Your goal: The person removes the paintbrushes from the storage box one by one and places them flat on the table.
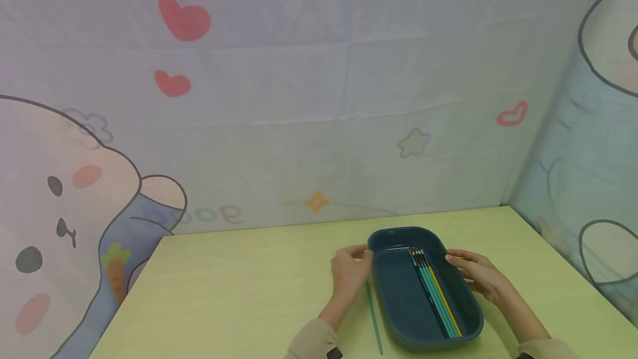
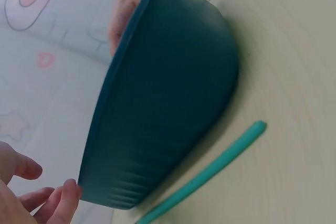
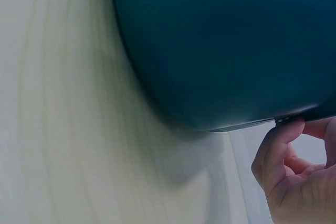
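Note:
A dark blue-green rectangular tray with rounded corners sits on the table. Inside it, several paintbrushes lie side by side, with teal, dark blue and yellow handles. My right hand pinches the tray's right rim between thumb and fingers, as the right wrist view shows. At the far left corner, my left hand touches the rim with its fingertips, the thumb held apart. Along the tray's left side a teal paintbrush handle rests on the table; its other end is hidden near my left hand.
The pale wooden-looking table extends left and right of the tray. Behind it hangs a printed cloth with hearts and a cartoon animal, and another cloth panel borders the right side.

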`<state>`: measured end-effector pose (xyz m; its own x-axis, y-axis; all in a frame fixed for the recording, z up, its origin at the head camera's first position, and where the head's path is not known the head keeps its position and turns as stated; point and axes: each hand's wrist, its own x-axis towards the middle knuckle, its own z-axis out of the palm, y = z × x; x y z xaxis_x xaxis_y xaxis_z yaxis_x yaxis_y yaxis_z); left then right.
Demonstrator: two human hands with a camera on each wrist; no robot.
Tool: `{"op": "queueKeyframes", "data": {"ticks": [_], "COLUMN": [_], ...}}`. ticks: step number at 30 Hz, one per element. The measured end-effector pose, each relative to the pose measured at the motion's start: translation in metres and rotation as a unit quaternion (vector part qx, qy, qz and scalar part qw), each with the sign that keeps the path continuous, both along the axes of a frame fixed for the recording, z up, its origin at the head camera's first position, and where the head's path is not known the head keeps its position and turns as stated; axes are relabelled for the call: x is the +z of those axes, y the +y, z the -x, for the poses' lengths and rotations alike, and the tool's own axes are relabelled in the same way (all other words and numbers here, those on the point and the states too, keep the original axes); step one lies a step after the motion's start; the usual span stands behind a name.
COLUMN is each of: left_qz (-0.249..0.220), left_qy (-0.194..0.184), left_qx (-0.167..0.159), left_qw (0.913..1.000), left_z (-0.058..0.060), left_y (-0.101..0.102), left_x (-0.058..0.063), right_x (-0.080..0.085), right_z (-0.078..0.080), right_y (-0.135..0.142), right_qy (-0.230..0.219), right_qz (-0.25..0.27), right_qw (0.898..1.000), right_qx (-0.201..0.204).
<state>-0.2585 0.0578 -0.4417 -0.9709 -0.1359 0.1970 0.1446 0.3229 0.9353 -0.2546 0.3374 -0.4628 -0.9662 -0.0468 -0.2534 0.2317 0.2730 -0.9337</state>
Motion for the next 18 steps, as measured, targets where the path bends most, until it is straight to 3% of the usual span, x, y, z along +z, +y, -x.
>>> {"op": "queueKeyframes", "data": {"ticks": [10, 18], "left_qz": [-0.030, -0.021], "left_qy": [0.009, 0.001], "left_qx": [-0.034, -0.072], "left_qw": [0.9989, 0.9972], "left_z": [0.002, 0.001], "left_y": [0.015, 0.025], "left_x": [0.015, 0.018], "right_x": [0.001, 0.002], "right_z": [-0.001, -0.002], "right_y": [0.000, -0.001], "right_qy": [0.001, 0.003], "right_qz": [-0.004, -0.007], "right_qw": [1.000, 1.000], "right_qx": [0.005, 0.003]}}
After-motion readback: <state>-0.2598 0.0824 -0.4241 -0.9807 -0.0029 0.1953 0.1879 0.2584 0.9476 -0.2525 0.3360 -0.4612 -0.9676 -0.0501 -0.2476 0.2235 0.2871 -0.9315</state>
